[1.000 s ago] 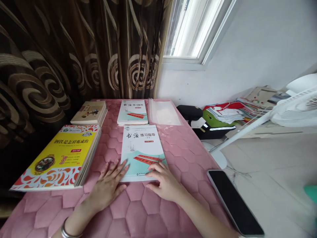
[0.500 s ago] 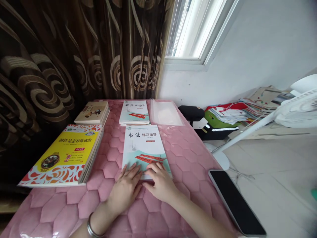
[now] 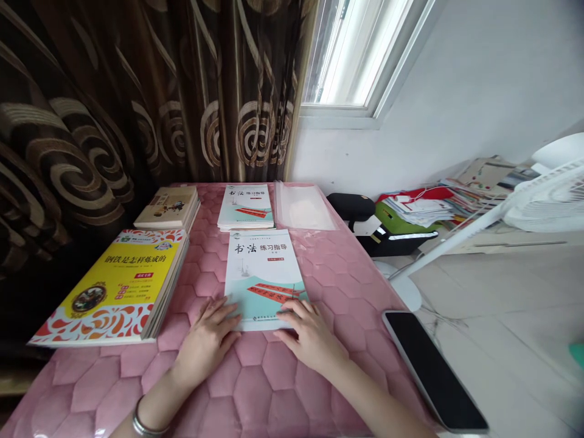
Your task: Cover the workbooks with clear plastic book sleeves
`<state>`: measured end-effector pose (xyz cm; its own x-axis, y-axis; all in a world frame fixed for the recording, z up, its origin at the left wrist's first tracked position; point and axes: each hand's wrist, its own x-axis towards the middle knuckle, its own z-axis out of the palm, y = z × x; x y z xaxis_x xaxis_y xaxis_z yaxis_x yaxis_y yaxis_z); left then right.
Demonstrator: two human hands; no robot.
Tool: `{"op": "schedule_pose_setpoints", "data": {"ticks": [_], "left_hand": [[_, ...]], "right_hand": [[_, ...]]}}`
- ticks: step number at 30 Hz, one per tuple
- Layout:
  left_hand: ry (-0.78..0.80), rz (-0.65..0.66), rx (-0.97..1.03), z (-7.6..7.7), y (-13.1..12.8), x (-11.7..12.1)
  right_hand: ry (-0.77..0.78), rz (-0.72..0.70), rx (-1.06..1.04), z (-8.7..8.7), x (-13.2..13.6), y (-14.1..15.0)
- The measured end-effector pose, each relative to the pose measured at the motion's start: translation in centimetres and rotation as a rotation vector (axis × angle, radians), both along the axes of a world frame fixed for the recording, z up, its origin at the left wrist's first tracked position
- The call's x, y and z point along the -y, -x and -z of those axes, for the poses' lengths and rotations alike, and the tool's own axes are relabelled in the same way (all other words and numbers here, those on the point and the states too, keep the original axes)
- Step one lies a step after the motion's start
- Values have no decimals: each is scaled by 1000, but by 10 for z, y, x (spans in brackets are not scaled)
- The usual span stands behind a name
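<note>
A calligraphy workbook (image 3: pixel 264 274) with a white and pale green cover lies flat on the pink table cover, its printed side up. At its lower left corner rests my left hand (image 3: pixel 207 337), fingers spread, fingertips touching the cover's edge. My right hand (image 3: pixel 312 334) lies over the lower right corner with its fingers stretched onto the cover. Neither hand grips anything. Just beyond the workbook sits a stack of similar workbooks (image 3: pixel 246 205). Right of that stack are clear plastic sleeves (image 3: pixel 303 207).
At the left is a stack topped by a yellow book (image 3: pixel 118 280), with tan books (image 3: pixel 166 207) behind it. A phone (image 3: pixel 433 371) lies along the right table edge. Past that edge stand a white fan (image 3: pixel 456 231) and a black-green bag (image 3: pixel 401 225).
My hands have moved apart: the left slid leftward to the workbook's corner, the right slightly rightward. More of the cover's lower part shows. The workbook stays in place.
</note>
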<state>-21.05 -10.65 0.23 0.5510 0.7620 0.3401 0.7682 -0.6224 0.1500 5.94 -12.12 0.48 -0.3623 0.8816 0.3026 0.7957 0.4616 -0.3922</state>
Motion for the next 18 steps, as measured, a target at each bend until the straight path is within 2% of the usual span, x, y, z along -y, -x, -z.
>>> {"op": "schedule_pose_setpoints", "data": {"ticks": [7, 13, 18], "left_hand": [[-2, -7, -14, -4, 32, 0], [-1, -3, -18, -7, 32, 0], [5, -22, 21, -5, 31, 1]], "right_hand": [[-43, 58, 36, 9, 7, -39], [-56, 41, 17, 16, 6, -62], [-51, 99, 7, 13, 10, -68]]}}
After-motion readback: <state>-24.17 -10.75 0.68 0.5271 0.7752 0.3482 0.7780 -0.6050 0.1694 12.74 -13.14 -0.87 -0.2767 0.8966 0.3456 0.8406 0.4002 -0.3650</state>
